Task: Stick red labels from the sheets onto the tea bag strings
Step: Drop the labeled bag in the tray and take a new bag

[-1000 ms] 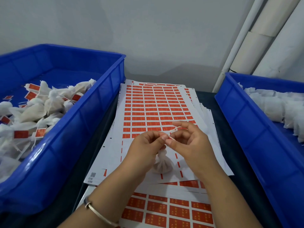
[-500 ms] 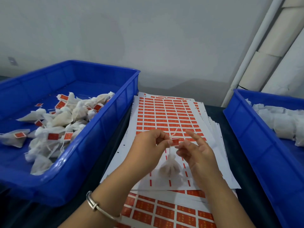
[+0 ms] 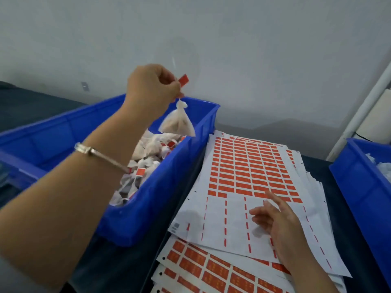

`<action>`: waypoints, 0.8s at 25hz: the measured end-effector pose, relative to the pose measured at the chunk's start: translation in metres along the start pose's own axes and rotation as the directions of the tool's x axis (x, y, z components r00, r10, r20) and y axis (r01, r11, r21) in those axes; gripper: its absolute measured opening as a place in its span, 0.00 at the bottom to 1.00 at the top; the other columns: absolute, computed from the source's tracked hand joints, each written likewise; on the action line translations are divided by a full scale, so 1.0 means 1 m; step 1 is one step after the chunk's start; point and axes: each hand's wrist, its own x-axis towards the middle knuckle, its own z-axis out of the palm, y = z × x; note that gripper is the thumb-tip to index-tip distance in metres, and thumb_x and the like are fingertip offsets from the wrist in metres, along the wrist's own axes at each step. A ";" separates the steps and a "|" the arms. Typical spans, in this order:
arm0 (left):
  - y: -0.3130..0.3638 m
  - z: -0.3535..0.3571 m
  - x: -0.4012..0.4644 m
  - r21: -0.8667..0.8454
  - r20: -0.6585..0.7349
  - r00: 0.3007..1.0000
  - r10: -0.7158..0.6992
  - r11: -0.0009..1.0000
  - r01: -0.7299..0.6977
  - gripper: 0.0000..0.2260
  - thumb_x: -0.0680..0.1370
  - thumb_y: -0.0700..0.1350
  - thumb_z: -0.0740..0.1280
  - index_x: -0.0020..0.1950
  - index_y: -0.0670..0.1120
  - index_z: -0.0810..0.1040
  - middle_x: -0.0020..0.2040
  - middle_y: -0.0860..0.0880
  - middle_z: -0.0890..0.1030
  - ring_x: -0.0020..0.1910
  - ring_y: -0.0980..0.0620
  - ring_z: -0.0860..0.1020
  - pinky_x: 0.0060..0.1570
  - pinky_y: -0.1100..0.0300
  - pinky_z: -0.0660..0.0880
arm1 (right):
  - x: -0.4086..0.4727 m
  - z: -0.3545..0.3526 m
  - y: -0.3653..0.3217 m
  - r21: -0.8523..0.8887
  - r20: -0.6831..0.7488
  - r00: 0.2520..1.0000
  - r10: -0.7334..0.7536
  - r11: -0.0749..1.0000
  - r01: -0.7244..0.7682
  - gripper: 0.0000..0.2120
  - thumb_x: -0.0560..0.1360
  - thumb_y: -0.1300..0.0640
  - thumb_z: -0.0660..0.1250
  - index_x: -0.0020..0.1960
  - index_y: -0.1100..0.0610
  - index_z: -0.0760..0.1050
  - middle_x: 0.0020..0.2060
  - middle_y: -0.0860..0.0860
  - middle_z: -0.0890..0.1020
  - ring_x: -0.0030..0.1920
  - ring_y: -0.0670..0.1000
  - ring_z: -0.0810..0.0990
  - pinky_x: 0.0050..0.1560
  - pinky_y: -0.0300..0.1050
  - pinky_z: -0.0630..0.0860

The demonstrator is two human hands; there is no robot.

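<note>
I see a dark table [image 3: 347, 218] set against a plain pale grey wall [image 3: 232, 49], with a small switch plate [image 3: 85, 86] low on the left and white pipes [image 3: 368, 106] running up the right corner. On the table lies a loose stack of white label sheets [image 3: 222, 220]; the top sheet has its near rows stripped to thin red dashes, while rows of red labels [image 3: 247, 168] fill its far half. More full sheets poke out below it.

A blue bin [image 3: 169, 187] sits at the left, just beside the sheets, heaped with white tea bags [image 3: 148, 153] carrying red tags. A second blue bin [image 3: 364, 187] stands at the right edge with white bags inside.

My left hand [image 3: 152, 87] is raised above the left bin, fingers pinched on the string of a tea bag [image 3: 177, 123] that hangs over the bin, tilted, with a red label [image 3: 183, 78] sticking up from the pinch. A metal bangle [image 3: 101, 156] circles that wrist. My right hand [image 3: 277, 225] rests over the stripped part of the top sheet, fingers loosely spread and holding nothing.
</note>
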 end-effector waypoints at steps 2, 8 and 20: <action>-0.016 -0.009 0.034 0.184 -0.040 0.999 -0.026 0.982 0.033 0.07 0.73 0.40 0.68 0.36 0.49 0.75 0.34 0.51 0.82 0.32 0.60 0.81 0.40 0.58 0.79 | -0.001 0.002 0.001 -0.073 0.055 0.998 -0.024 0.997 0.028 0.10 0.79 0.53 0.60 0.59 0.46 0.71 0.38 0.45 0.85 0.41 0.46 0.84 0.37 0.32 0.77; -0.092 -0.003 0.068 0.695 0.059 0.973 -0.225 0.709 0.122 0.16 0.78 0.52 0.64 0.36 0.42 0.72 0.31 0.46 0.73 0.31 0.49 0.71 0.32 0.57 0.69 | 0.001 0.009 -0.003 -0.076 0.060 0.997 0.043 0.996 -0.038 0.07 0.78 0.58 0.62 0.53 0.48 0.74 0.35 0.50 0.85 0.37 0.52 0.84 0.35 0.34 0.78; -0.033 0.063 0.004 0.527 0.308 0.948 -0.086 0.845 -0.094 0.11 0.76 0.42 0.60 0.34 0.46 0.75 0.32 0.49 0.76 0.30 0.50 0.73 0.29 0.61 0.67 | -0.015 0.012 -0.031 -0.238 0.040 0.999 -0.012 0.971 0.022 0.06 0.76 0.57 0.66 0.46 0.46 0.77 0.36 0.39 0.84 0.39 0.41 0.82 0.38 0.32 0.77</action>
